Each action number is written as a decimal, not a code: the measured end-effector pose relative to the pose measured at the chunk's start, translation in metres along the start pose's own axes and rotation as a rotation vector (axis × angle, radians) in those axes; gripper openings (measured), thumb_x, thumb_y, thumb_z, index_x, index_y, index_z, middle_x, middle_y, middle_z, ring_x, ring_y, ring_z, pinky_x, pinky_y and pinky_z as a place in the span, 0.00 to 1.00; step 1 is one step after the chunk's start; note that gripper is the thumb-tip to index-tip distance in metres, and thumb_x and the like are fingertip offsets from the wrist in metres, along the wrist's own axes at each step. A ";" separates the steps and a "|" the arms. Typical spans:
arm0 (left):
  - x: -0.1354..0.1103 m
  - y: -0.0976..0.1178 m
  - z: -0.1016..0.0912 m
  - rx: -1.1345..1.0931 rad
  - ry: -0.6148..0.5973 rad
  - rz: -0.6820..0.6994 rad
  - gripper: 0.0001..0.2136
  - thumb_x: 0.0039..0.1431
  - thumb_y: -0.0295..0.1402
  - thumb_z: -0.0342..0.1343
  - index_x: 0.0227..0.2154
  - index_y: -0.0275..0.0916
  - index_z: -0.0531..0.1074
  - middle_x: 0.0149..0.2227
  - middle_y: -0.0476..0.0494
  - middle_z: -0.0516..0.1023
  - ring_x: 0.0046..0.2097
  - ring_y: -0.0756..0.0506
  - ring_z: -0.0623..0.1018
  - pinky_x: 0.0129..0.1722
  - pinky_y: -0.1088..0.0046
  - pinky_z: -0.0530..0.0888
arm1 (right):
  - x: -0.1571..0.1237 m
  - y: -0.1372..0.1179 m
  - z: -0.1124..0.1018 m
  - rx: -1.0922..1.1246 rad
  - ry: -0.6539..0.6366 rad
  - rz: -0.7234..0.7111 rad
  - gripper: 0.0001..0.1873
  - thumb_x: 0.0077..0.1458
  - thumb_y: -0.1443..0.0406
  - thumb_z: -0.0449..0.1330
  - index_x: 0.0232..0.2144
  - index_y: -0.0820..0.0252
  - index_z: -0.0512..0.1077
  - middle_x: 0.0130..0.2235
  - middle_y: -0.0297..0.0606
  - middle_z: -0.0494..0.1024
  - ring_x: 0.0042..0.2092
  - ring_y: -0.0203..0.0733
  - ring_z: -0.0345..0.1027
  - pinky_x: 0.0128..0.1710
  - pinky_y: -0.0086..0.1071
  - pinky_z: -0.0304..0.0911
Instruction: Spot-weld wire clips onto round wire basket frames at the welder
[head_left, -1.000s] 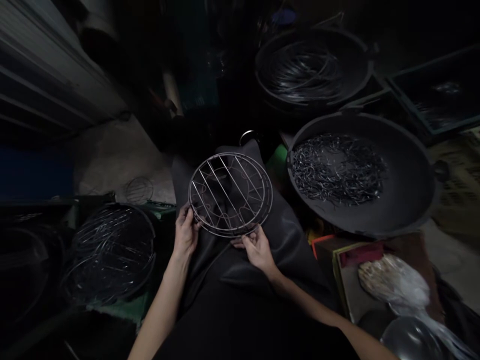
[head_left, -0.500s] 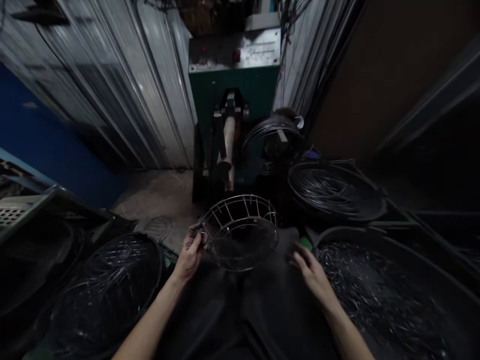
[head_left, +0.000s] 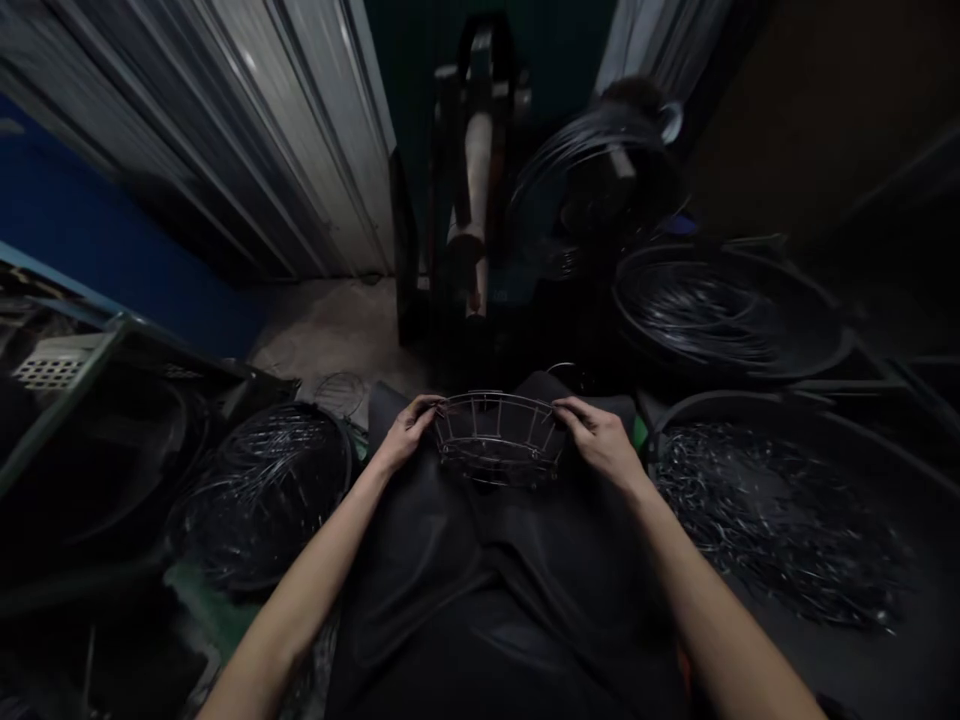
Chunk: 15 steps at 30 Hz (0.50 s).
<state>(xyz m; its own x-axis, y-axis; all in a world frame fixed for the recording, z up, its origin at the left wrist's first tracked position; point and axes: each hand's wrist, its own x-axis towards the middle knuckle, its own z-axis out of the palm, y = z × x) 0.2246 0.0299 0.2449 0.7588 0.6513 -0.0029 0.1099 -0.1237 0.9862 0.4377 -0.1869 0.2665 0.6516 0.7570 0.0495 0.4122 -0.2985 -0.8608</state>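
Observation:
A round wire basket frame (head_left: pixel 499 440) of thin metal rods is held over my lap, its ribs facing me. My left hand (head_left: pixel 405 430) pinches its left rim between thumb and fingers. On the opposite side, my right hand (head_left: pixel 596 432) grips the right end of the same rim. Dark cloth (head_left: pixel 480 600) covers my legs below the frame. Beyond it stands a machine with a pale cylindrical arm (head_left: pixel 478 170), apart from the frame. Part of another wire ring (head_left: pixel 571 372) shows just behind my right hand.
To my right are a tub of short wire pieces (head_left: pixel 780 520) and a basin with coiled wire (head_left: pixel 697 310). A wire coil (head_left: pixel 592 150) hangs beside the machine. At left sits a tub of wire parts (head_left: pixel 262 490), near a wire ring (head_left: pixel 341 393) on the floor.
My right hand has come in from the right and taken hold of the rim. The frame has been tilted and brought closer to my lap. My view has dipped downward.

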 end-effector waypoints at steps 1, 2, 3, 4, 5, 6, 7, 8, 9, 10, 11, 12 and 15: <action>-0.003 -0.004 -0.002 0.004 -0.003 -0.026 0.11 0.55 0.36 0.55 0.39 0.39 0.75 0.38 0.44 0.78 0.43 0.47 0.75 0.47 0.74 0.68 | 0.002 0.000 0.004 -0.040 -0.004 -0.022 0.17 0.54 0.55 0.52 0.33 0.58 0.76 0.35 0.39 0.80 0.37 0.44 0.73 0.41 0.37 0.65; -0.005 -0.006 -0.003 0.002 0.002 -0.052 0.12 0.55 0.37 0.55 0.40 0.38 0.75 0.41 0.42 0.77 0.45 0.46 0.74 0.49 0.73 0.67 | 0.005 -0.001 0.007 -0.074 -0.010 -0.046 0.16 0.54 0.56 0.52 0.33 0.57 0.76 0.36 0.39 0.80 0.38 0.45 0.73 0.42 0.37 0.64; -0.007 -0.006 -0.004 -0.001 0.012 -0.066 0.14 0.56 0.38 0.54 0.43 0.38 0.74 0.44 0.41 0.76 0.48 0.45 0.73 0.52 0.71 0.66 | 0.008 -0.002 0.011 -0.102 -0.016 -0.066 0.16 0.54 0.57 0.51 0.33 0.57 0.76 0.37 0.39 0.80 0.39 0.46 0.73 0.43 0.38 0.64; -0.008 -0.002 -0.004 0.007 0.020 -0.059 0.17 0.57 0.40 0.52 0.47 0.38 0.71 0.48 0.40 0.74 0.51 0.44 0.72 0.54 0.69 0.65 | 0.012 -0.003 0.014 -0.120 -0.025 -0.080 0.16 0.54 0.57 0.52 0.33 0.56 0.76 0.37 0.39 0.80 0.39 0.46 0.73 0.43 0.38 0.64; -0.009 0.004 -0.002 0.044 0.012 -0.026 0.20 0.58 0.41 0.51 0.51 0.39 0.68 0.52 0.39 0.71 0.54 0.43 0.70 0.56 0.67 0.63 | 0.014 -0.004 0.016 -0.126 -0.033 -0.088 0.15 0.54 0.57 0.52 0.33 0.56 0.76 0.37 0.38 0.80 0.39 0.46 0.74 0.43 0.38 0.65; -0.008 0.013 0.001 0.120 -0.022 0.034 0.24 0.58 0.43 0.51 0.56 0.40 0.63 0.55 0.38 0.68 0.57 0.42 0.67 0.58 0.64 0.60 | 0.016 -0.004 0.017 -0.120 -0.044 -0.089 0.15 0.54 0.57 0.52 0.34 0.56 0.76 0.37 0.38 0.80 0.39 0.46 0.74 0.42 0.38 0.65; -0.005 0.022 0.005 0.235 -0.086 0.114 0.29 0.56 0.46 0.52 0.59 0.41 0.58 0.58 0.38 0.64 0.59 0.41 0.64 0.61 0.60 0.57 | 0.016 -0.004 0.016 -0.105 -0.055 -0.086 0.15 0.55 0.57 0.52 0.34 0.56 0.77 0.37 0.38 0.80 0.39 0.45 0.74 0.42 0.37 0.65; -0.002 0.032 0.010 0.381 -0.178 0.200 0.34 0.53 0.48 0.55 0.61 0.42 0.54 0.60 0.37 0.60 0.61 0.39 0.60 0.62 0.56 0.53 | 0.015 -0.002 0.014 -0.087 -0.059 -0.084 0.15 0.55 0.57 0.53 0.35 0.56 0.77 0.37 0.37 0.80 0.40 0.45 0.74 0.43 0.37 0.65; 0.003 0.041 0.015 0.534 -0.279 0.279 0.39 0.49 0.50 0.58 0.62 0.43 0.52 0.61 0.37 0.58 0.62 0.37 0.58 0.63 0.52 0.49 | 0.012 0.001 0.008 -0.073 -0.048 -0.080 0.15 0.55 0.58 0.53 0.37 0.55 0.76 0.39 0.37 0.80 0.42 0.44 0.73 0.45 0.36 0.65; 0.008 0.049 0.021 0.667 -0.369 0.340 0.43 0.46 0.52 0.60 0.62 0.44 0.50 0.62 0.37 0.56 0.62 0.35 0.57 0.63 0.48 0.46 | 0.008 0.006 -0.001 -0.066 -0.018 -0.067 0.15 0.55 0.58 0.53 0.40 0.55 0.76 0.41 0.37 0.79 0.44 0.44 0.73 0.47 0.36 0.64; 0.013 0.056 0.026 0.766 -0.438 0.385 0.45 0.44 0.52 0.61 0.63 0.44 0.50 0.61 0.36 0.56 0.62 0.33 0.57 0.62 0.45 0.45 | 0.001 0.014 -0.012 -0.072 0.032 -0.039 0.16 0.55 0.58 0.53 0.42 0.55 0.75 0.43 0.37 0.79 0.45 0.43 0.72 0.49 0.36 0.63; 0.017 0.060 0.030 0.823 -0.485 0.413 0.45 0.44 0.52 0.61 0.63 0.43 0.49 0.60 0.35 0.58 0.60 0.33 0.59 0.61 0.44 0.47 | -0.006 0.023 -0.026 -0.094 0.099 0.003 0.17 0.56 0.57 0.53 0.45 0.54 0.74 0.45 0.37 0.78 0.47 0.43 0.71 0.50 0.35 0.63; 0.026 0.061 0.031 0.798 -0.527 0.421 0.43 0.48 0.47 0.60 0.64 0.41 0.46 0.53 0.37 0.65 0.53 0.37 0.67 0.55 0.51 0.63 | -0.040 0.063 -0.077 -0.331 0.296 0.264 0.20 0.60 0.58 0.47 0.49 0.58 0.70 0.49 0.40 0.75 0.50 0.42 0.69 0.50 0.35 0.62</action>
<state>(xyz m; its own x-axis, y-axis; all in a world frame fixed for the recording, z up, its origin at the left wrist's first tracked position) 0.2702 0.0162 0.2996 0.9970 0.0552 0.0548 0.0179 -0.8486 0.5287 0.4866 -0.2800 0.2492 0.8932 0.4483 0.0353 0.3579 -0.6611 -0.6595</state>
